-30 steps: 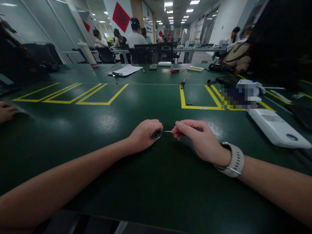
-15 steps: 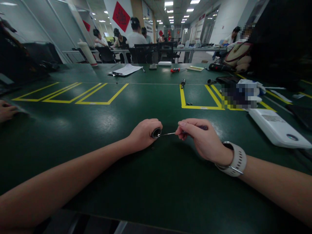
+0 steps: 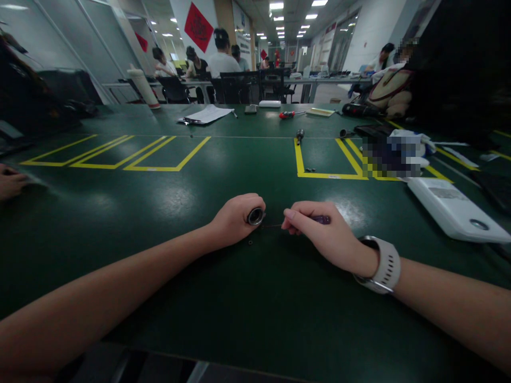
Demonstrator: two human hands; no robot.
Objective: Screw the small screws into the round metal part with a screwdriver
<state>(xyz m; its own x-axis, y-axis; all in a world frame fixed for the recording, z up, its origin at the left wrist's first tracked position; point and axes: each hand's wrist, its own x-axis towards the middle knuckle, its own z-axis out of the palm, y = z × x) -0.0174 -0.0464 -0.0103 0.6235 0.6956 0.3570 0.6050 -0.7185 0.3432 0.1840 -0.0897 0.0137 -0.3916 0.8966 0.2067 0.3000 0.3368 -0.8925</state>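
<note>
My left hand [image 3: 236,218] is wrapped round a dark metal cylinder with a hollow, round end [image 3: 255,216] facing to the right. Most of that part is hidden in the fist. In my right hand [image 3: 315,226] is a thin-shafted screwdriver [image 3: 321,219] with a dark purple handle, pinched by thumb and fingers. Its shaft points left, and the tip is just below and beside the hollow end, apparently apart from it. A small nut-like ring [image 3: 250,242] lies on the green table [image 3: 255,298] under my left hand.
Beyond my hands are yellow tape outlines [image 3: 333,176], a metal fitting [image 3: 300,136] and several tiny parts [image 3: 310,170]. A red screwdriver [image 3: 287,115] and papers [image 3: 207,114] lie farther back. A white device [image 3: 459,210] is on the right; another person's hand [image 3: 11,182] rests at left.
The screwdriver's tip has come out of the cylinder's hollow end and dropped slightly below it. My right hand has shifted a little left and down. My left hand is almost still.
</note>
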